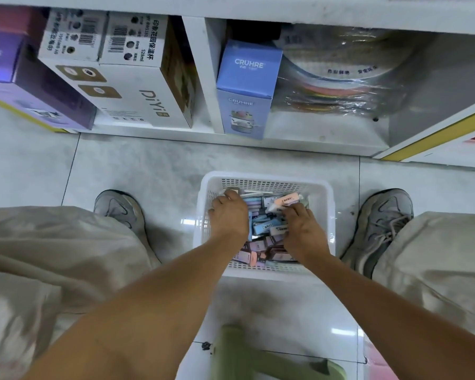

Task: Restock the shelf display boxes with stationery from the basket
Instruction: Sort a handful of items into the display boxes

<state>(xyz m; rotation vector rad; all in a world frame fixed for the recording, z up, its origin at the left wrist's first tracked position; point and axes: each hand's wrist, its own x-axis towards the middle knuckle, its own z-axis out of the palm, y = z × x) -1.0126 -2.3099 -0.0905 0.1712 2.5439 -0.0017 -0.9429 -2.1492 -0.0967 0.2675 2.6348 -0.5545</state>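
Both hands work inside the white basket [264, 179], which stands on the tiled floor [137, 165] between the person's two shoes. The left hand [229, 215] lies at the basket's far-left corner, fingers curled down round an item whose light end [232, 191] shows just beyond the fingertips; what that item is cannot be told. The right hand [302, 229] sits toward the basket's right side, its grip closed on a pale peach marker [284, 202], which angles up and away from the fingers toward the far wall. Between and below the two grips lies the rest of the stationery [263, 229]: a loose heap of small pastel packets and pens, blue, pink and purple, filling the basket floor from the near wall to the far one. Beyond the grips, past a strip of bare floor, stands the bottom shelf [285, 135], carrying boxed goods: a blue box [247, 89] straight ahead, white boxes [137, 86] and a purple box [39, 86] off to the left, and a wrapped stack [340, 86] to the right. No display box for stationery shows in this view. Judged from the heap, the task stands early or midway: the basket holds much stock, each hand appears to be picking out an item, and the carrying up and placing remain to be done. A green stool [258, 357] lies nearest the viewer.
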